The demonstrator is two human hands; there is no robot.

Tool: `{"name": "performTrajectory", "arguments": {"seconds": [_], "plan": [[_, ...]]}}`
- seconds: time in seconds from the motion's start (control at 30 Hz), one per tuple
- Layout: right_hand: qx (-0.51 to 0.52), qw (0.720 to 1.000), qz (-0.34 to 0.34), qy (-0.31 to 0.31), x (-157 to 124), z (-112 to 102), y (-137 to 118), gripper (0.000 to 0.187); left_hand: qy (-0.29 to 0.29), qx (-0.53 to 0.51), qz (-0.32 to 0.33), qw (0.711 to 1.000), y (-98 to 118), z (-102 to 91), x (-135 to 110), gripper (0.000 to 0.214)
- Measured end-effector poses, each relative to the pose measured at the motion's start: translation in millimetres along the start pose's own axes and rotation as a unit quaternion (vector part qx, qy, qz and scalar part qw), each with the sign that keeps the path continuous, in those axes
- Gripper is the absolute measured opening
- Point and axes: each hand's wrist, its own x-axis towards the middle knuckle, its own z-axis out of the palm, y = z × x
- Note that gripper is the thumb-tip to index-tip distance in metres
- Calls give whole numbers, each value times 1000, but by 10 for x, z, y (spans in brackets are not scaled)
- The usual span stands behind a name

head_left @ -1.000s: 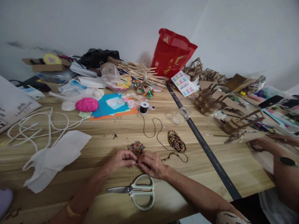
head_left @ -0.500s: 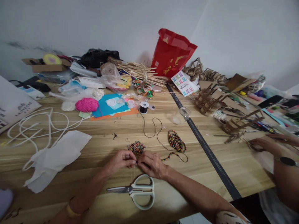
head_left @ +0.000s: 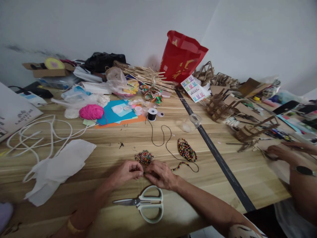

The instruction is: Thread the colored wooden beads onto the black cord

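Note:
My left hand (head_left: pixel 131 172) is closed, thumb and fingertips pinched on a thin pale thread (head_left: pixel 142 183) that hangs below them. Close beside it, my right hand (head_left: pixel 160 174) pinches a small dark thing at its fingertips, too small to make out. Just beyond both hands lies a pile of loose colored beads (head_left: pixel 144 157). A short row of strung beads (head_left: pixel 180 165) reaches the right hand and disappears behind it. Black cord (head_left: pixel 170 150) runs from this row to a spool (head_left: pixel 152 114). Scissors with pale green handles (head_left: pixel 151 204) lie in front of my hands.
A coiled bead string (head_left: pixel 187 150) lies right of the pile. White paper (head_left: pixel 64 168) and white cord (head_left: pixel 53 138) lie left. Pink yarn (head_left: pixel 91 112), a red bag (head_left: pixel 182 58) and small woven baskets (head_left: pixel 219 105) stand farther back. Another person's hands (head_left: pixel 279 151) work at right.
My left fingertips have drawn slightly left, away from the right ones, leaving a small gap. The right hand, beads and scissors stay nearly in place.

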Motion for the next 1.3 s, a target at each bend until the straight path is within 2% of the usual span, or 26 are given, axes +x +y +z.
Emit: {"name": "performTrajectory", "arguments": {"seconds": [0.17, 0.3, 0.57, 0.67, 0.83, 1.3], "plan": [[0, 1000, -10, 12, 17, -21, -10, 15, 16, 80, 16, 997, 12, -40, -12, 15], [1, 1000, -20, 19, 36, -39, -22, 16, 11, 99, 18, 995, 36, -58, -33, 15], [-2, 1000, -16, 22, 31, -42, -30, 16, -19, 96, 17, 995, 66, -92, -52, 14], [8, 1000, -23, 4, 44, -56, -57, 17, -25, 90, 12, 996, 68, -75, -51, 14], [17, 999, -30, -30, 63, -56, -89, 12, -19, 91, 17, 995, 36, -19, -44, 11], [-11, 999, -20, -37, 51, -30, -61, 11, -13, 72, 21, 997, 8, -34, -17, 17]]}}
